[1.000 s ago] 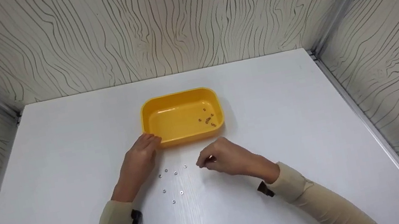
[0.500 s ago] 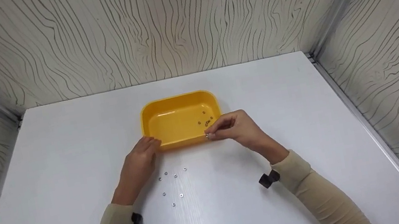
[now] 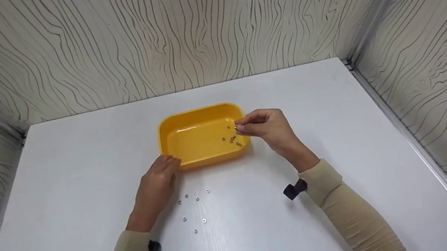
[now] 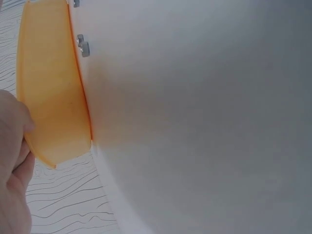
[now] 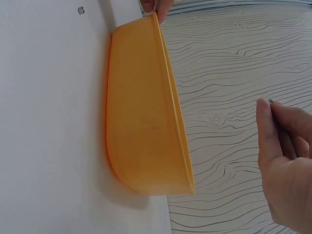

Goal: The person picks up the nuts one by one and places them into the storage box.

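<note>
A yellow plastic tub stands on the white table. My left hand grips its rim at the near left corner, thumb and fingers on either side of the wall in the left wrist view. Above the tub's right end, my right hand pinches a small metal nut between thumb and fingertips. Several like nuts lie on the tub floor toward the right. More loose nuts are scattered on the table in front of the tub; a few of them show as hex nuts in the left wrist view.
Wood-patterned panels rise behind the table and along both sides, joined by metal corner posts. A black wrist camera sticks out from the right sleeve, another from the left one.
My right hand has risen from the table beside the loose nuts, past the tub's front rim, to over its right end, with a nut pinched. My left hand has kept its grip.
</note>
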Available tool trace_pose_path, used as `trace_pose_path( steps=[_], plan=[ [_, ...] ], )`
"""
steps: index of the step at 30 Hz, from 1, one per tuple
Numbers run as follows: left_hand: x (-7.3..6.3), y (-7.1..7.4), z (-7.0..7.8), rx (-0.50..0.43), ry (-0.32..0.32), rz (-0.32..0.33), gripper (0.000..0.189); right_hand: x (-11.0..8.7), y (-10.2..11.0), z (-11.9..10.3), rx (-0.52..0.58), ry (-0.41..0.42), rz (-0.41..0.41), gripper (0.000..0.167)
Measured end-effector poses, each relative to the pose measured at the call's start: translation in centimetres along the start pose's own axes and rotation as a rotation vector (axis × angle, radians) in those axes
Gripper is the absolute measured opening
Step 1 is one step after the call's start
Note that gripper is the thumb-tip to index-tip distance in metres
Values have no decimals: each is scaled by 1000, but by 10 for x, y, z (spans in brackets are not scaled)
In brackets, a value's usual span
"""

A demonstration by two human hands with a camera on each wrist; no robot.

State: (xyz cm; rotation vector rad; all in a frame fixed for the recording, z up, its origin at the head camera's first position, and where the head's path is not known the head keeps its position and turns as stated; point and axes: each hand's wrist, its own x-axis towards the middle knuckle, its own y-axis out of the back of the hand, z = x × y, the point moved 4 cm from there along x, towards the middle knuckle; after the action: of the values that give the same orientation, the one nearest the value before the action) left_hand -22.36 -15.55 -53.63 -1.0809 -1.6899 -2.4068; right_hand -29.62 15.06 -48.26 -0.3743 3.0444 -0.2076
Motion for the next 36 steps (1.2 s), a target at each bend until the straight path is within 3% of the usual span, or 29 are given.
trace_pose_path(
  steps=[9, 18, 22, 36],
  plan=[
    [-2, -1, 0, -9, 1, -19, 28, 16, 3, 1, -69, -49, 54, 16],
    [-3, -1, -1, -10, 7, -18, 29, 37, 7, 6, -275, -144, 50, 17],
    [-3, -3, 0, -8, 1, -25, 27, 41, 10, 14, -300, -180, 81, 15],
    [-1, 1, 0, 13, -9, -17, 27, 35, 2, 6, -347, -149, 67, 15]
  ],
)
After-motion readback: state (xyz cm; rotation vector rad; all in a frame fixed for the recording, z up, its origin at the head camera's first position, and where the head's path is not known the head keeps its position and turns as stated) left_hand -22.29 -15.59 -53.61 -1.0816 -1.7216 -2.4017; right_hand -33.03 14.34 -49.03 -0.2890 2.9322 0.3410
